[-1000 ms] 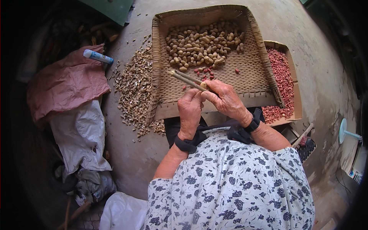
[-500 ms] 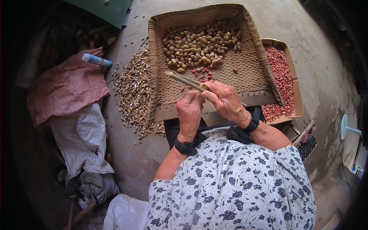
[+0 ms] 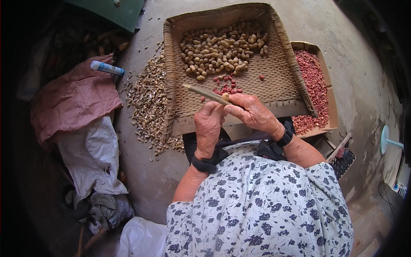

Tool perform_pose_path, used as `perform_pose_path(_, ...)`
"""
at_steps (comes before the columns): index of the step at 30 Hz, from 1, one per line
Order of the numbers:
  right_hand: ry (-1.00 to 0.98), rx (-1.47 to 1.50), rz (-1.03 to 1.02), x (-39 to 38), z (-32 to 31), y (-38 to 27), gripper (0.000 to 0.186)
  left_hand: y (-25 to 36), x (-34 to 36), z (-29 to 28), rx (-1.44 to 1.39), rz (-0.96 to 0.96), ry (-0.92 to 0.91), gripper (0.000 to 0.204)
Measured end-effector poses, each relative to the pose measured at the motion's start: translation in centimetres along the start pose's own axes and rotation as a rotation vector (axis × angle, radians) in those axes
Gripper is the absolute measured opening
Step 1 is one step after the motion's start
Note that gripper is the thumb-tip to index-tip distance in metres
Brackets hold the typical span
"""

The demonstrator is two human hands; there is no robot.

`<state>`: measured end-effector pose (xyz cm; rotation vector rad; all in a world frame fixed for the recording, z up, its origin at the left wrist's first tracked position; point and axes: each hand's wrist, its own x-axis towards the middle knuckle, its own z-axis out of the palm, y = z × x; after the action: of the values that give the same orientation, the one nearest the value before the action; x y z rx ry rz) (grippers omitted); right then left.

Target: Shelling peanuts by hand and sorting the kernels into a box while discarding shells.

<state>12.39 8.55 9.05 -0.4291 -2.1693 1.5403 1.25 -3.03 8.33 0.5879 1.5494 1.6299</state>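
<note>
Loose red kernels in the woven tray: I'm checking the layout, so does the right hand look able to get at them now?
Probably yes: the red kernels lie just beyond the right hand, mostly uncovered, though that hand is occupied with a stick and a peanut pod.

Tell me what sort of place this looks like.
Probably a household work or storage area: tan peanut shells lie heaped on a grey concrete-looking floor, beside a shallow brown woven basket, with a crumpled white plastic-looking sack at left.
</note>
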Motion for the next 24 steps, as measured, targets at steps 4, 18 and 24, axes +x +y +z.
perform_pose_path(4,-0.054,-0.011,0.072,0.1,-0.5,-0.5,0.032,-0.2,0.0,-0.2,0.017,0.002,-0.012,0.012)
perform_pose_path(18,0.000,-0.207,-0.009,0.1,-0.2,1.2,0.048,-0.7,1.1,0.2,0.028,-0.038,0.032,0.013)
perform_pose_path(24,0.234,0.080,0.101,0.3,0.2,0.3,0.028,-0.2,1.3,0.8,0.094,-0.056,0.035,0.012)
